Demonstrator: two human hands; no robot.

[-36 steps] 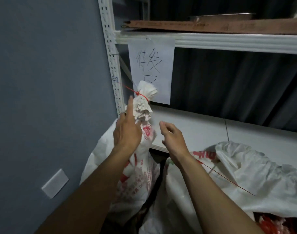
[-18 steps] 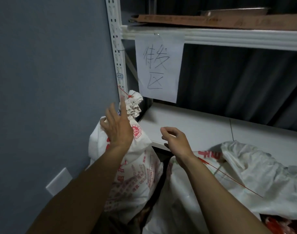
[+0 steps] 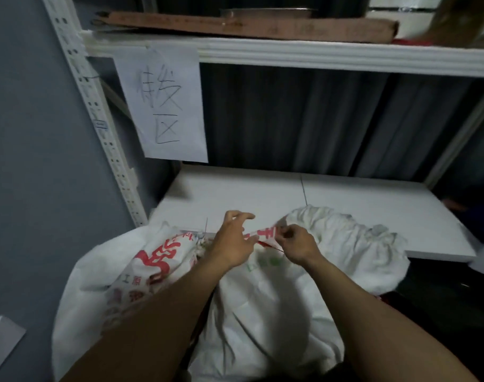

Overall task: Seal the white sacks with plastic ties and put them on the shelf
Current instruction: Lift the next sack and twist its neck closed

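Note:
Two white sacks with red print stand below the shelf's front edge. The left sack (image 3: 119,271) leans toward the grey wall, its tied neck mostly hidden behind my left wrist. The right sack (image 3: 265,307) is open, its loose mouth (image 3: 345,238) spilling onto the white shelf board (image 3: 263,188). My right hand (image 3: 296,244) pinches a thin red plastic tie (image 3: 267,243) at the right sack's printed edge. My left hand (image 3: 232,241) hovers just beside it with fingers spread, touching or nearly touching that edge.
A white slotted upright (image 3: 97,119) rises at the left beside the grey wall. A paper sign (image 3: 163,103) with handwriting hangs from the upper shelf beam (image 3: 318,55), which carries a brown cardboard piece (image 3: 249,24). A white wall plate (image 3: 1,343) sits low left.
My left hand let go of the tied left sack, which sank down. Both hands came together at the right sack's mouth, where the right hand took the red tie. The view tilted downward.

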